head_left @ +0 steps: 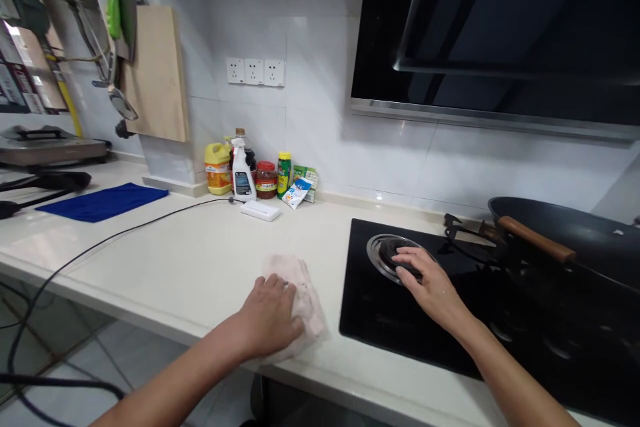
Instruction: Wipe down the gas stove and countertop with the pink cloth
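Note:
My left hand (273, 317) is closed on a pale pink cloth (285, 270) and presses it against the countertop, near its front edge. The cloth is bunched under the palm and slightly blurred. Over on the black glass cooktop (370, 313), my right hand (427, 280) reaches across the left burner (387, 250). Its thumb and fingers are apart, with the fingertips over the dark burner cap; whether they touch it I cannot tell. The hand covers the burner's right side.
A wok (565, 220) with a wooden handle stands at right, under the range hood (490, 33). Along the wall are a spray bottle (243, 177), a red-lidded jar (266, 181) and a white box (260, 211). A black cable (120, 235) crosses the counter by a blue cloth (105, 203).

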`<state>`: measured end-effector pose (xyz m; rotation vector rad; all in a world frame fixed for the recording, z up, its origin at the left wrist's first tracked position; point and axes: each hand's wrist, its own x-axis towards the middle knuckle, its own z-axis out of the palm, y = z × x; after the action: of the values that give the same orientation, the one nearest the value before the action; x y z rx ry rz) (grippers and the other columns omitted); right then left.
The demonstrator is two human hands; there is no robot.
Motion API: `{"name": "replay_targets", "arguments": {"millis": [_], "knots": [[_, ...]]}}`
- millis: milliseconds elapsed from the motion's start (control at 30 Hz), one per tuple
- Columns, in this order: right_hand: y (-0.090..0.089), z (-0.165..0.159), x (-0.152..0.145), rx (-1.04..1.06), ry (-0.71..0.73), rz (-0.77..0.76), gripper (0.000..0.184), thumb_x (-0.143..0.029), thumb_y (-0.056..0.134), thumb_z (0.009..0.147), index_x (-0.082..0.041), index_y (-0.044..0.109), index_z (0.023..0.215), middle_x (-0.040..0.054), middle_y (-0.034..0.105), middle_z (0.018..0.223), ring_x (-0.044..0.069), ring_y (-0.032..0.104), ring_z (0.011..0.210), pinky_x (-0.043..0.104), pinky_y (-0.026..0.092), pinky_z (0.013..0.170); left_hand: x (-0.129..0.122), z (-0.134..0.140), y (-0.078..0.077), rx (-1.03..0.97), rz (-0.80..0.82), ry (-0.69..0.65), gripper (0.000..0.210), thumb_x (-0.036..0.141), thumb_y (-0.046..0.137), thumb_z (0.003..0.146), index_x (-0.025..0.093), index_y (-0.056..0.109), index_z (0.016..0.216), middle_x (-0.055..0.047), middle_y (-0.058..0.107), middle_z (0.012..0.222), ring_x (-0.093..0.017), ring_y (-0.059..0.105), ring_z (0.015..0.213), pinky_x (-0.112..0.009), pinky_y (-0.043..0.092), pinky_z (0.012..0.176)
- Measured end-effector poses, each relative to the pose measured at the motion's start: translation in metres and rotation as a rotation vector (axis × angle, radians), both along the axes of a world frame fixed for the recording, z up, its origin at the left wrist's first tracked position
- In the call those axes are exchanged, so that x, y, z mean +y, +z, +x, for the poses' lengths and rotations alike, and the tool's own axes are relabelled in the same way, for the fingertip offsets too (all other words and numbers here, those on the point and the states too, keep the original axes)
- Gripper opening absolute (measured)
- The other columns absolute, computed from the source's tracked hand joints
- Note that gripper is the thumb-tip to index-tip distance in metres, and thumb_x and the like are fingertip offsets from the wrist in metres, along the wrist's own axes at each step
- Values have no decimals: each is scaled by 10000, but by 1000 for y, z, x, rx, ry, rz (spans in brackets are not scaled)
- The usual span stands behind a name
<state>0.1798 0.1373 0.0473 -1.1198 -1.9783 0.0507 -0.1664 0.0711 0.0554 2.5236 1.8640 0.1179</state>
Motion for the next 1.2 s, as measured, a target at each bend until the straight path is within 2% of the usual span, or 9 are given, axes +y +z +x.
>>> {"name": "replay_targets", "arguments": {"millis": [67,167,267,467,667,800,900,1000,1200], "knots": [[-4,12,7,24,-46,103,224,-353,530,987,-260,728,1033,88,694,1167,258,667,1093,467,517,954,16,4,-4,-71,-43,35,636,430,518,835,131,624,1386,-249,578,1462,-424,469,1425,-595,402,1117],[-13,10,12,56,-69,209,199,-288,518,988,-245,712,978,67,714,1044,237,679,1010,422,503,900,46,12,-14,-140,-84,151,847,649,512,833,143,487,1511,-252,390,1615,-443,278,1534,-634,325,1159],[-23,-5,3,15,24,239,168,-211,518,984,-236,685,985,43,707,976,206,675,945,394,477,880,86,21,-21,-130,-69,202,961,781,492,811,134,463,1521,-257,335,1641,-458,222,1545,-646,237,1192],[-30,-27,-19,-35,228,211,190,-104,512,976,-232,633,1046,13,667,902,175,639,859,398,456,871,181,45,-24,-126,-21,144,744,702,463,916,208,522,1470,-181,380,1635,-391,277,1530,-574,245,1212],[-23,-24,-20,-89,250,198,224,-81,516,967,-253,609,1078,2,656,861,174,619,787,417,470,836,268,84,-21,-161,17,27,486,470,609,977,201,575,1381,-123,545,1481,-305,543,1329,-573,447,1106],[-17,-16,-17,-109,244,234,277,-59,527,944,-263,606,1115,-5,673,856,169,629,757,439,476,868,307,107,-17,-178,25,-10,417,403,642,972,190,602,1329,-111,607,1380,-265,626,1195,-511,543,1003],[-16,-7,-12,-92,177,272,254,-86,541,942,-267,628,1097,3,693,879,175,646,774,456,475,899,315,114,-15,-187,12,5,419,402,643,972,187,600,1329,-111,613,1368,-261,634,1178,-503,552,988],[-17,0,-5,-79,126,290,212,-111,541,955,-256,645,1070,12,698,893,175,651,794,448,468,905,300,113,-15,-194,-6,6,412,407,639,975,191,605,1324,-110,614,1367,-260,633,1180,-504,548,995],[-28,5,7,-41,81,284,141,-158,534,983,-227,654,1013,9,694,874,165,650,799,399,444,889,209,93,-23,-215,-24,-48,442,472,579,977,208,607,1330,-108,592,1440,-306,529,1344,-538,416,1127]]}}
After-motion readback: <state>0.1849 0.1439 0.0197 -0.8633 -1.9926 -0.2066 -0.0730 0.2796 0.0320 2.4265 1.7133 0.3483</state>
